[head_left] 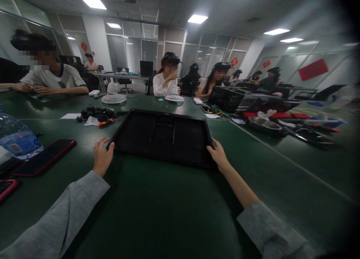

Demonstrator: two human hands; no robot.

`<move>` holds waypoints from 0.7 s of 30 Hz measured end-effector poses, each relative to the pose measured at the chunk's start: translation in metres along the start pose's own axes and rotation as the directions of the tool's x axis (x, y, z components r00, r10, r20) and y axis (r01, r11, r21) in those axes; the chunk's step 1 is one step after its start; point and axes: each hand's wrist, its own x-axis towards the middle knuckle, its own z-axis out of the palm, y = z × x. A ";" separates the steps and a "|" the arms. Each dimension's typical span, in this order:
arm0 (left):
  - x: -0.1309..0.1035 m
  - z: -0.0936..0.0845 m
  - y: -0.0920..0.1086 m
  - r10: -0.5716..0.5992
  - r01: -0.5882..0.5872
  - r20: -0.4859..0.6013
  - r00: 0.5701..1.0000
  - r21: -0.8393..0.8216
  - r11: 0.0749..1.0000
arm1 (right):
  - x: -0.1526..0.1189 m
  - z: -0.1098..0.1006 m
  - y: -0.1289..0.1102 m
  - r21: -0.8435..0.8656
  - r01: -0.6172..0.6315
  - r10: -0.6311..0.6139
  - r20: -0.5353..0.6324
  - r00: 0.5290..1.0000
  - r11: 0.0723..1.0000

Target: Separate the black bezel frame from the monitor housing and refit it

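A wide black monitor casing (pixel 135 139) lies flat on the green table in front of me, its raised rim running round a dark, sunken middle. Small pale lettering marks its far edge. My left hand (pixel 102 154) grips the left side near the closest corner, thumb on the rim and fingers along the outside. At the opposite side, my right hand (pixel 219 154) holds the right rim the same way, with the fingers partly hidden. Left of the casing are an orange-handled tool (pixel 105 123) and a heap of black parts (pixel 97 113).
At left are a water bottle (pixel 18 137) and a red-edged phone (pixel 46 157). White fans (pixel 113 98) stand at the back. To the right are a metal bowl (pixel 264 125), cables (pixel 218 110) and dark equipment (pixel 227 98). Several people sit around the room.
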 end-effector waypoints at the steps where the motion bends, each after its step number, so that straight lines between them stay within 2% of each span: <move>1: 0.000 0.000 0.000 -0.002 0.002 0.004 1.000 -0.004 1.000 | 0.000 0.001 0.001 0.012 0.019 -0.019 -0.014 1.000 1.000; 6: 0.000 0.001 -0.001 -0.001 0.001 0.002 1.000 -0.026 1.000 | -0.003 0.001 0.004 0.027 0.119 -0.117 -0.072 0.991 0.993; 9: 0.001 0.002 -0.003 0.013 -0.012 0.006 1.000 -0.045 0.999 | -0.003 -0.002 0.003 0.056 0.131 -0.125 -0.102 0.987 0.990; 13: 0.002 0.002 -0.005 0.014 -0.013 0.016 1.000 -0.059 0.998 | 0.002 -0.015 0.007 0.028 0.134 -0.124 -0.246 0.961 0.991; 16: 0.001 0.001 -0.003 0.008 -0.006 0.035 0.999 -0.064 0.998 | 0.010 -0.033 0.014 -0.146 0.064 -0.120 -0.419 0.900 0.987; 19: 0.000 0.000 -0.001 0.004 0.001 0.069 0.998 -0.074 0.997 | 0.017 -0.054 0.019 -0.320 -0.081 -0.133 -0.593 0.794 0.944; 21: 0.000 0.000 0.000 0.004 0.002 0.076 0.997 -0.079 0.997 | 0.019 -0.068 0.022 -0.340 -0.128 -0.146 -0.672 0.726 0.932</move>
